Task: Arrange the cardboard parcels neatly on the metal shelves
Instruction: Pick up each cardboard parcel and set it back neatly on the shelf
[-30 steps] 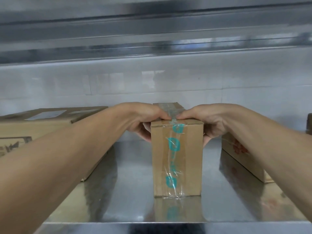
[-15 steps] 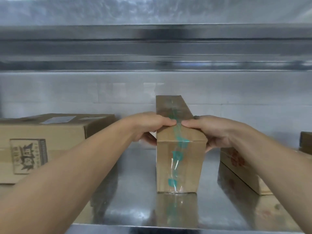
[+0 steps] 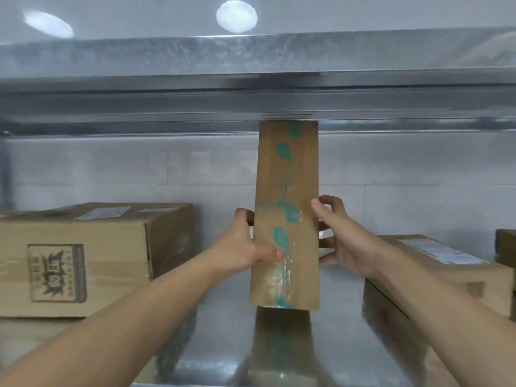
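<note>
**Slim parcel upright between 2 cartons, both hands on it**

Left of the slim parcel (image 3: 287, 191), well apart from it: a broad carton (image 3: 83, 261). It lies flat, with a printed emblem on its front face and paper labels on top.

Left hand (image 3: 240, 250): grips the parcel's left edge, thumb laid across the taped front, fingers wrapped behind. Likely steadying it, since a box this narrow on end would tip easily.

The parcel is plain brown cardboard, tall and thin. Clear tape with teal marks runs down its centre seam, glossy and wrinkled low down. Its lower end meets its own reflection, so it probably stands on the metal shelf (image 3: 217, 336). Its top sits close under the upper shelf (image 3: 195, 107); contact there cannot be told.

Right hand (image 3: 343, 241): thumb on the parcel's front right edge, fingers curled round the side, opposing the left hand's grip.

Right of the parcel, near it: a low flat carton (image 3: 435, 277) with a white label. Beyond that is 1 more box (image 3: 506, 247), cut off by the frame edge.

The steel under the parcel is brushed and mirror-bright.
</note>
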